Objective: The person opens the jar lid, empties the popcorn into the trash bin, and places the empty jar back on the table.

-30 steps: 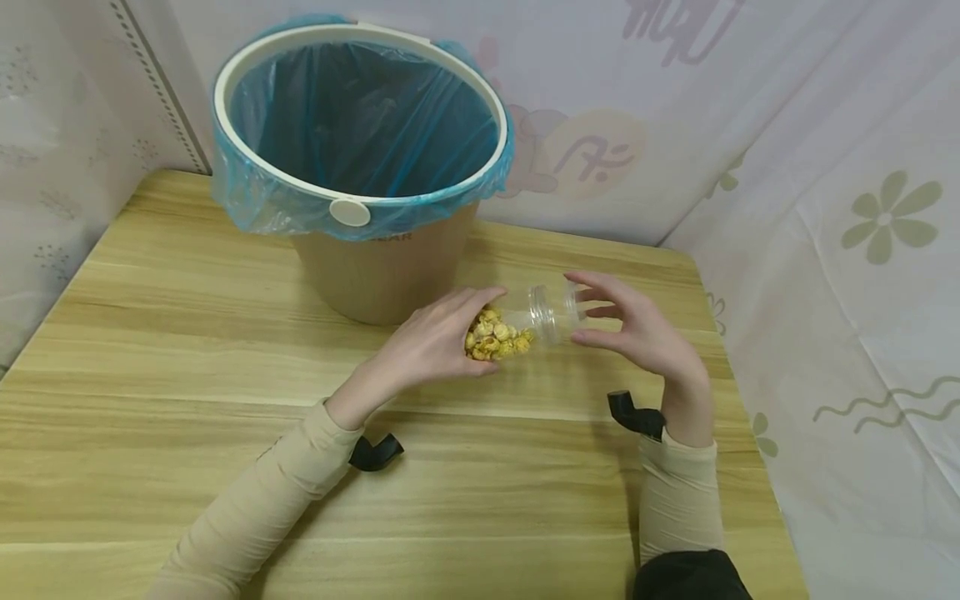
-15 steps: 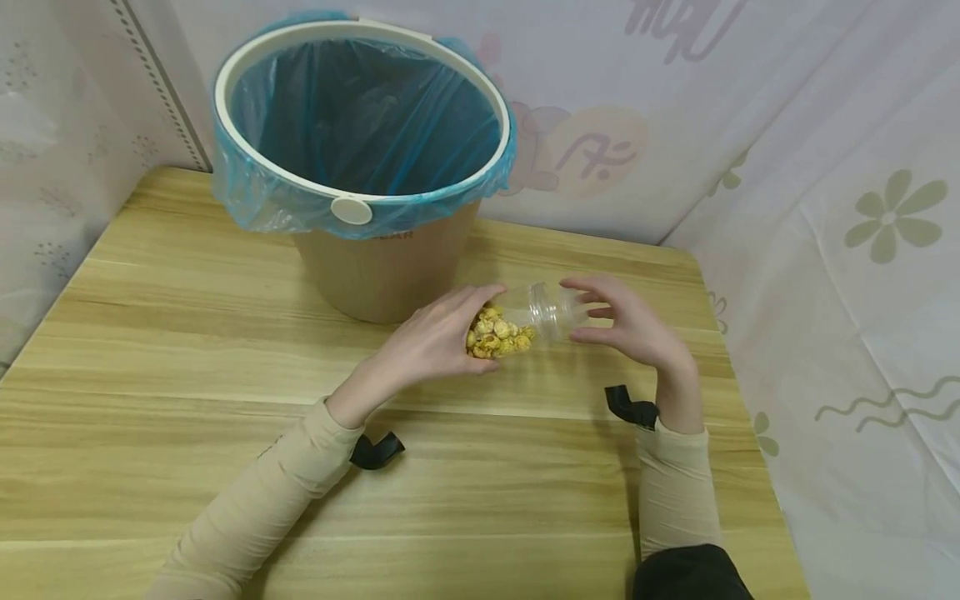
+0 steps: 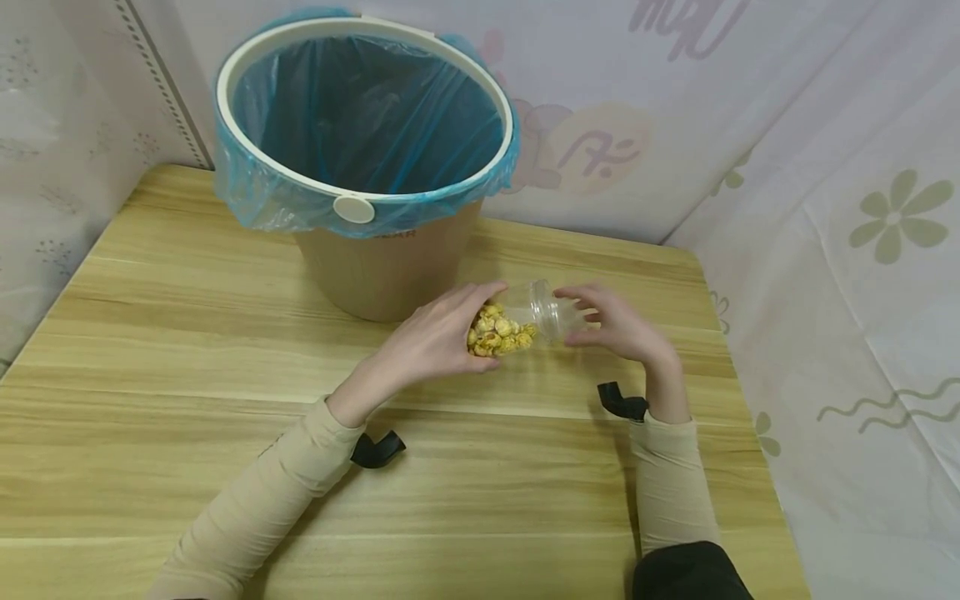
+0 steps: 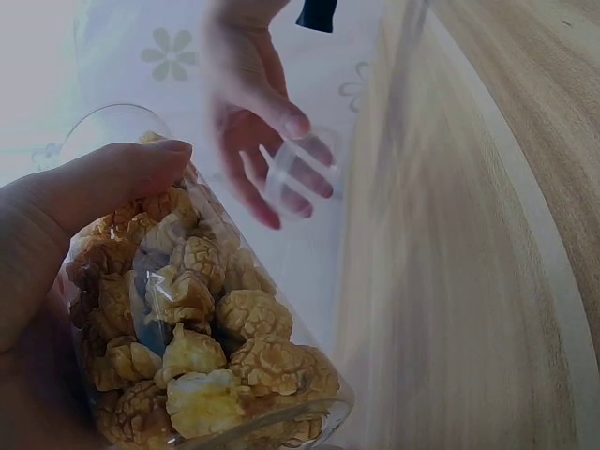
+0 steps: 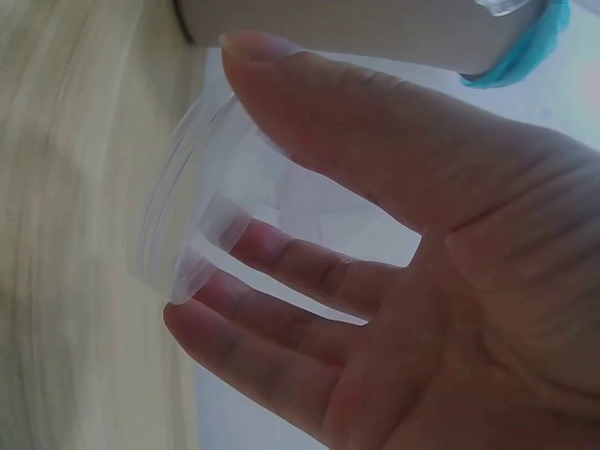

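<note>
My left hand (image 3: 435, 342) grips a clear jar (image 3: 521, 296) lying on its side, its mouth facing right. Yellow popcorn (image 3: 501, 333) fills much of its base end; the left wrist view shows caramel-coloured popcorn (image 4: 202, 309) through the wall. At the jar's mouth, my right hand (image 3: 626, 329) pinches a clear round lid (image 5: 173, 202) by its rim between thumb and fingers. In the left wrist view the lid (image 4: 305, 173) hangs beyond the jar. Whether lid and jar touch is hard to tell, as both are transparent.
Behind the hands stands a tan bin (image 3: 390, 271) with a white rim ring (image 3: 352, 208) and blue liner (image 3: 262, 200). Black curved pieces (image 3: 378, 450) show by each wrist. The wooden table (image 3: 487, 500) meets patterned cloth walls (image 3: 862, 333).
My right hand has moved left with the lid, bringing it closer to the jar's mouth. The left hand and the jar have stayed almost still.
</note>
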Available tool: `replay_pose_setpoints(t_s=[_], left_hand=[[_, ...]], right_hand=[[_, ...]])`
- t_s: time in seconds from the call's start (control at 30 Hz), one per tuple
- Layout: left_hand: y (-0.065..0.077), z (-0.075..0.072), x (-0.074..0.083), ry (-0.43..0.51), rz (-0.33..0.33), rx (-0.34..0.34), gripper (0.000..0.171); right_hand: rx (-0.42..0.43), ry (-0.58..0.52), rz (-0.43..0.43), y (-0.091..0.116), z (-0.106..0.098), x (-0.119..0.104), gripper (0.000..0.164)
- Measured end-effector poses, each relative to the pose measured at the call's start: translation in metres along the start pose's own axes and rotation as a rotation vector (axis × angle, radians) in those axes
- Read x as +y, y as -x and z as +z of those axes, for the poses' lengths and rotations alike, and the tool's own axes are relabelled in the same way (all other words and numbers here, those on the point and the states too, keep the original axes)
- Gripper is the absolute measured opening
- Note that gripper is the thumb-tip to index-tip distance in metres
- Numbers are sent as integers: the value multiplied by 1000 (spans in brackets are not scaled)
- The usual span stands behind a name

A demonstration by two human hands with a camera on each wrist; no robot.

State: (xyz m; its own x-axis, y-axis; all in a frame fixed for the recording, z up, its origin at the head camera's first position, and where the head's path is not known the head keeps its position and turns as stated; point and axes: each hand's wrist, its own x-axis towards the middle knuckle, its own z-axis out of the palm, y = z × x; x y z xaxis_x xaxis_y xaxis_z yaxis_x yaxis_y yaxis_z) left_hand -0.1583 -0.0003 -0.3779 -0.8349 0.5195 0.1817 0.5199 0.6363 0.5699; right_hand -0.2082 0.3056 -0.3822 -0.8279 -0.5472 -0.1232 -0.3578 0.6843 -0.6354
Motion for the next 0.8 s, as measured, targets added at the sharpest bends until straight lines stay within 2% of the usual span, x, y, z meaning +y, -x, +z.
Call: replay_pose_setpoints(t_s=[0.47, 0.8], left_hand=[[0, -5, -1, -9, 11, 16, 96], [2, 1, 3, -7, 19, 3, 95]], right_hand=[[-40, 63, 102, -15, 11, 6, 72], [-63, 99, 167, -12, 18, 12, 71]])
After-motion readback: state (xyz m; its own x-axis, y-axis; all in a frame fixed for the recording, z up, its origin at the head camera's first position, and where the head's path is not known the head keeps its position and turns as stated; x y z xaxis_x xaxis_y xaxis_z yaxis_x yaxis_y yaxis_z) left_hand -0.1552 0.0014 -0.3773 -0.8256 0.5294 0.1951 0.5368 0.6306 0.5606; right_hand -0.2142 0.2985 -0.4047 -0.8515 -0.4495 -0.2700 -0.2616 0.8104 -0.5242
